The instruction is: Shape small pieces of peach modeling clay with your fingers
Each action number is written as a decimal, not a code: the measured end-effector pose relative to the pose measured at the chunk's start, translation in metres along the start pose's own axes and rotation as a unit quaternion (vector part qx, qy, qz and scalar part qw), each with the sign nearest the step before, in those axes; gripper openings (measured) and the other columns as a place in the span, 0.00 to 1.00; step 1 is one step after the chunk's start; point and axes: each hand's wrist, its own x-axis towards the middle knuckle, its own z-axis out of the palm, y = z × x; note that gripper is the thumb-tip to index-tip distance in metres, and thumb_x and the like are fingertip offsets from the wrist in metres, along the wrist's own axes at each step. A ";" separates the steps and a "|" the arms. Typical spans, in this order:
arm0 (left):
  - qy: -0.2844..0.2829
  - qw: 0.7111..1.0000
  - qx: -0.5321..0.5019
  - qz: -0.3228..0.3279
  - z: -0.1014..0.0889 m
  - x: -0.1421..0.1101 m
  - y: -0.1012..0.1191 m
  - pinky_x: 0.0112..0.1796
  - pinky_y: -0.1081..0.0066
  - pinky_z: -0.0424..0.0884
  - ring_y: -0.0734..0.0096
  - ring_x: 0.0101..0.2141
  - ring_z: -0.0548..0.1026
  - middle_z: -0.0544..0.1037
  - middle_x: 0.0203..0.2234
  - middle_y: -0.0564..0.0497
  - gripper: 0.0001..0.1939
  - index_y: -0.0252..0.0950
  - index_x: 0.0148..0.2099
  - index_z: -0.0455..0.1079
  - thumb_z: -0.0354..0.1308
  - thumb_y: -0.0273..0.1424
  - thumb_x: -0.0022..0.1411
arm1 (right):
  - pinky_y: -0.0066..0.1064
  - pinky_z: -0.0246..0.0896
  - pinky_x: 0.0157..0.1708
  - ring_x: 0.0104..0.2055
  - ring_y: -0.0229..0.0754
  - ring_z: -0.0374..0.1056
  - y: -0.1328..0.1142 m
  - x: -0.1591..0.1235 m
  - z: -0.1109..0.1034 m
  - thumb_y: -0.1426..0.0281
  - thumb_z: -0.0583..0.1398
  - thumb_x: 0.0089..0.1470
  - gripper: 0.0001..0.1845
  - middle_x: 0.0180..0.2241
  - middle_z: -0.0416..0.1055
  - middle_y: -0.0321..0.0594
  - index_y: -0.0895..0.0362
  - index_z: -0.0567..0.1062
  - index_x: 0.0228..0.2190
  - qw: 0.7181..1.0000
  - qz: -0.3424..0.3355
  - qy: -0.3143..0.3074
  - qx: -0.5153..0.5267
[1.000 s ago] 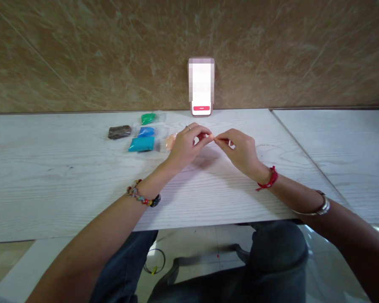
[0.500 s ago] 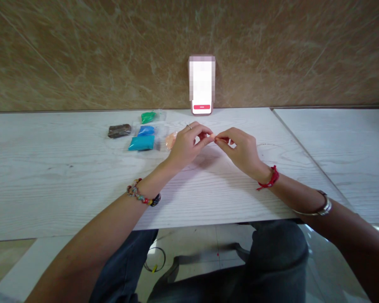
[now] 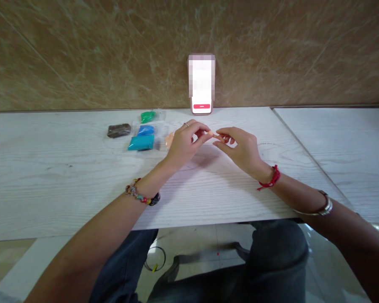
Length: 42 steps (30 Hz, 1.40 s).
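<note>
My left hand is closed in a pinch, thumb against fingertips, on a small lump of peach clay. Just to its right is my right hand, its thumb and index finger parted around a thin peach-brown strip that reaches from the lump; whether it is clay or a fingertip is hard to tell. Partly hidden behind my left hand lies a peach clay packet. Further left are a turquoise clay packet, a blue packet, a green packet and a dark brown packet.
A phone with a lit screen leans upright against the brown marbled wall. Everything lies on a white wood-grain table, whose front edge runs above my knees. A seam crosses the tabletop on the right.
My right thumb and index finger have parted from their pinch beside the peach clay. My left hand keeps its pinch in nearly the same place.
</note>
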 end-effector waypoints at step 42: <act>-0.030 0.997 0.064 0.017 -0.002 -0.003 -0.001 0.30 0.75 0.64 0.77 0.27 0.69 0.73 0.25 0.55 0.07 0.36 0.31 0.69 0.62 0.34 0.53 | 0.28 0.56 0.26 0.26 0.34 0.63 -0.002 -0.002 0.001 0.70 0.58 0.51 0.04 0.25 0.70 0.35 0.56 0.72 0.27 1.000 -0.019 0.001 0.005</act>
